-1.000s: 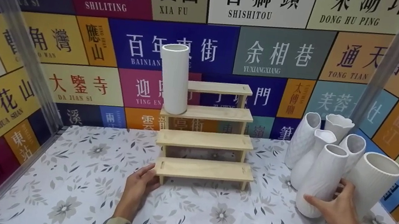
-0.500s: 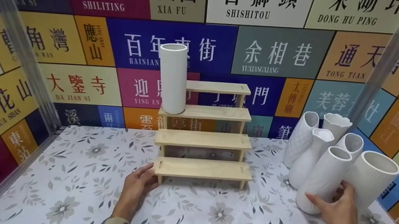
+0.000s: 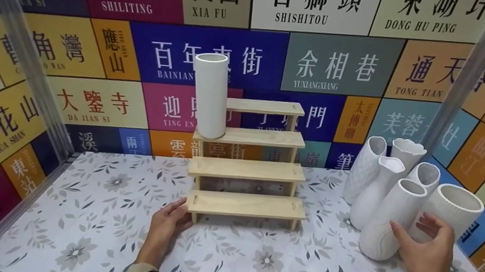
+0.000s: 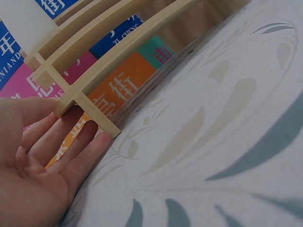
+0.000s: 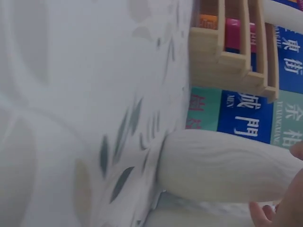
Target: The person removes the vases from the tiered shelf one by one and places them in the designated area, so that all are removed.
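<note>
My left hand (image 3: 166,224) grips the lower left end of a stepped wooden display rack (image 3: 246,206). In the left wrist view the thumb lies on the plank's end and the fingers (image 4: 97,158) are around the front leg. At the right, my right hand (image 3: 428,254) is beside a white vase with wavy relief (image 3: 386,232) that stands on the cloth. The thumb overlaps this vase's side, and the bent fingertips show near its right edge, in front of a wide ribbed vase (image 3: 458,204). In the right wrist view only part of the hand (image 5: 289,203) shows, by the vase's upper part.
A tall white cylindrical vase (image 3: 210,99) stands at the left end of the rack's third step. Several more white vases, such as a slim flared one (image 3: 375,195), crowd behind the wavy one. A sign-covered wall (image 3: 213,5) closes off the back; floral cloth (image 3: 120,213) covers the table.
My right hand has loosened around the wavy vase and shifted up and to the right, its fingers coming out from behind it. The left hand stays at the rack.
</note>
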Tool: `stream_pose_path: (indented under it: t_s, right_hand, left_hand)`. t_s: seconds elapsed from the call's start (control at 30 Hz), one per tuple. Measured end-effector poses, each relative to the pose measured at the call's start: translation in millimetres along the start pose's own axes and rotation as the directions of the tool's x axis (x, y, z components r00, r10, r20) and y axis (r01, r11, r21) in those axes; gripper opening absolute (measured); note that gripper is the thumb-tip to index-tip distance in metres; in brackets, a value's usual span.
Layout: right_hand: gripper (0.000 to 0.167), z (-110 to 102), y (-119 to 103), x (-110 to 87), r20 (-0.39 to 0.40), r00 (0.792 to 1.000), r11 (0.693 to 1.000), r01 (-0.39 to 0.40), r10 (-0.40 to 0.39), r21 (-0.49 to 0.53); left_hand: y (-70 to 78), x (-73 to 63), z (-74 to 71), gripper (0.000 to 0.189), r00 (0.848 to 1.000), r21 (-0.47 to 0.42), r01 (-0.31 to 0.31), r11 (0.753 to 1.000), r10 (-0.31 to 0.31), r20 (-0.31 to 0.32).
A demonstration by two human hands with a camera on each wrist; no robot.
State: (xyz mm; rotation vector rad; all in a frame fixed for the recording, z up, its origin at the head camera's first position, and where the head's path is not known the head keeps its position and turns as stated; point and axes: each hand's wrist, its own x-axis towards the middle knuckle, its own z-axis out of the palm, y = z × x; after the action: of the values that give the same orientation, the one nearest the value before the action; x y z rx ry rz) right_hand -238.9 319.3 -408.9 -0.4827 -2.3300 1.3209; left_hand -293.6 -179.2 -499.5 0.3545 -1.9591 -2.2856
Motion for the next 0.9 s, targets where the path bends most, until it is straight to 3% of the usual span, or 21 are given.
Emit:
stream_pose_path:
  t_s: [0.13, 0.3, 0.43, 0.53, 0.7, 0.9]
  right_hand:
    - [0.066, 2, -21, -10.7, -0.103, 0.995, 0.999, 0.003, 0.002, 0.051]
    - [0.05, 10, -51, -26.7, -0.092, 0.983, 0.979, 0.17, -0.16, 0.11]
    - [0.05, 22, -72, -35.5, -0.017, 0.953, 0.944, 0.301, -0.301, 0.136]
    - [0.051, 34, -85, -38.0, 0.062, 0.93, 0.923, 0.35, -0.363, 0.159]
    - [0.06, 58, -106, -34.8, 0.244, 0.885, 0.911, 0.345, -0.396, 0.228]
    - [0.064, 92, -135, -19.9, 0.38, 0.803, 0.867, 0.312, -0.459, 0.389]
  left_hand:
    - [-0.4, 0.9, -1.4, 0.046, 1.0, -0.01, -0.007, 1.0, 0.007, 0.004]
    - [-0.5, 2.5, -2.9, 0.046, 1.0, -0.025, 0.002, 1.0, -0.002, -0.003]
    - [0.0, 1.9, -3.8, 0.046, 1.0, -0.014, 0.008, 1.0, -0.009, -0.004]
    - [0.3, 1.6, -3.8, 0.047, 1.0, -0.014, 0.008, 1.0, -0.008, 0.004]
    - [-0.9, 2.7, -2.3, 0.047, 1.0, -0.024, -0.005, 1.0, 0.005, 0.013]
    - [-0.9, 0.1, -0.9, 0.047, 1.0, 0.006, -0.022, 1.0, 0.022, 0.018]
